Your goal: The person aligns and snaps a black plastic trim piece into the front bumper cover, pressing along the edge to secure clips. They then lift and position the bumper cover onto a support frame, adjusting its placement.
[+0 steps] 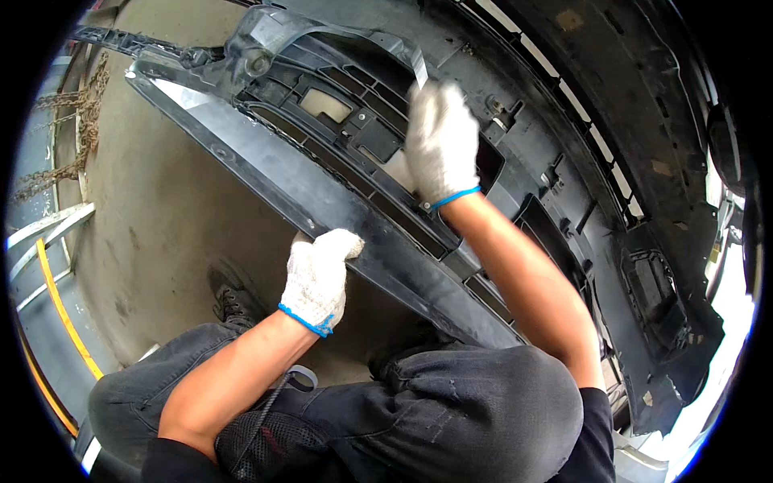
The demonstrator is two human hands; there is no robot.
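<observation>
A black plastic car bumper [266, 173] with grille openings slants across in front of my knees, its inner side toward me. My left hand [318, 274], in a white knit glove with a blue cuff, is closed over the bumper's near edge. My right hand [443, 145], gloved alike and a little blurred, is over the grille section with its fingers curled. From its fingers sticks a thin, light grey strip [419, 68]. This meets the end of a curved dark band [346, 30] running from the bumper's far left corner; whether they are one piece I cannot tell.
Another large black plastic panel [636, 105] with slots lies along the right. Rusty chains [93, 113] hang at the far left, above a white frame [52, 225] and a yellow strip [68, 310]. My shoe [233, 298] rests on the concrete floor [161, 233].
</observation>
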